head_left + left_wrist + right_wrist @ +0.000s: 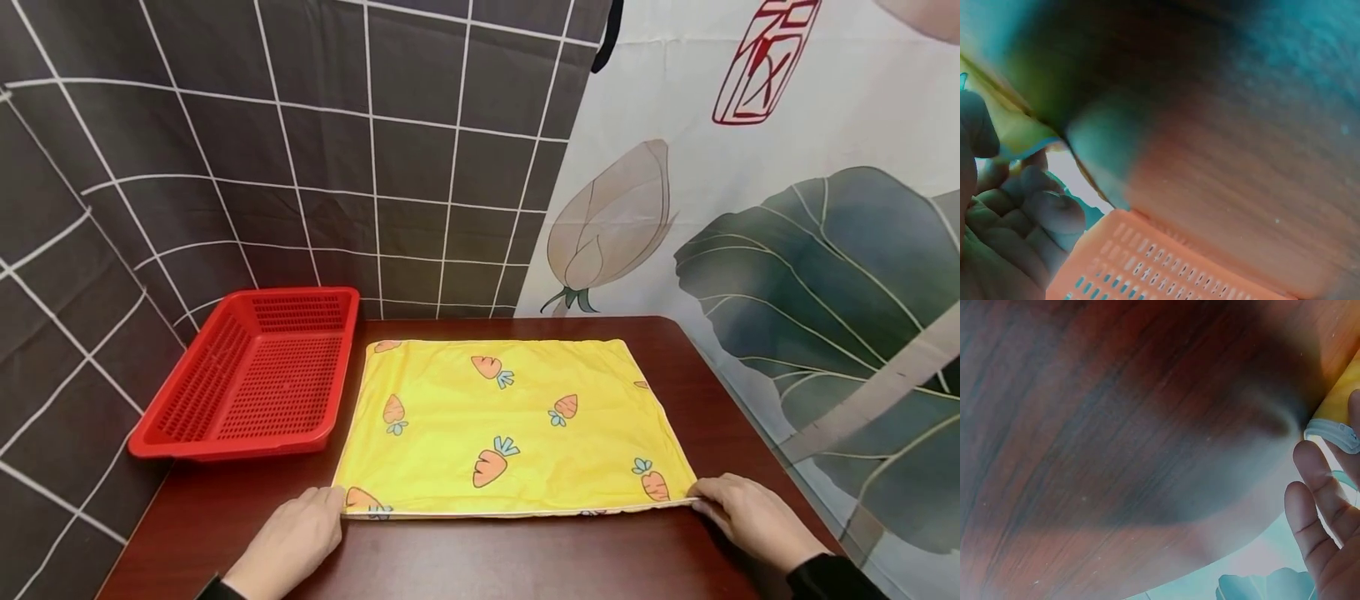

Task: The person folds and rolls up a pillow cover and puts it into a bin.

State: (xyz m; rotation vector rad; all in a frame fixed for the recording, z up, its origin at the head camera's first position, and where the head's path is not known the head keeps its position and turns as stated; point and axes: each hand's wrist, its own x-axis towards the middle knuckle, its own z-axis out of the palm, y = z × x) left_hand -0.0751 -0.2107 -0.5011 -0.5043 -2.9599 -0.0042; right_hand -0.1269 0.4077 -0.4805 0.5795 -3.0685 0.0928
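Both hands sit at the near edge of the worktop [525,558], one at each near corner of the yellow cloth [517,425]. Left hand [296,542] has its fingers over the near left corner, and the left wrist view shows them curled loosely beside the cloth's edge, so it seems to pinch the corner, though the blur there leaves that unsure. Right hand [750,517] pinches the near right corner between thumb and fingers, the fingertips lying along the hem. From the hands outward the cloth lies flat and smooth in the middle of the worktop, carrot print up, its near edge showing what looks like two layers, so I judge one fold already made and squared. Further folds, and any move into the red basket [258,375], are not yet done; the basket stands just left of the cloth, holding nothing that can be seen. Both wrist views are washed out and too close to show more than wood grain, fingers and a strip of hem. Sleeves are cut off at the frame's bottom.
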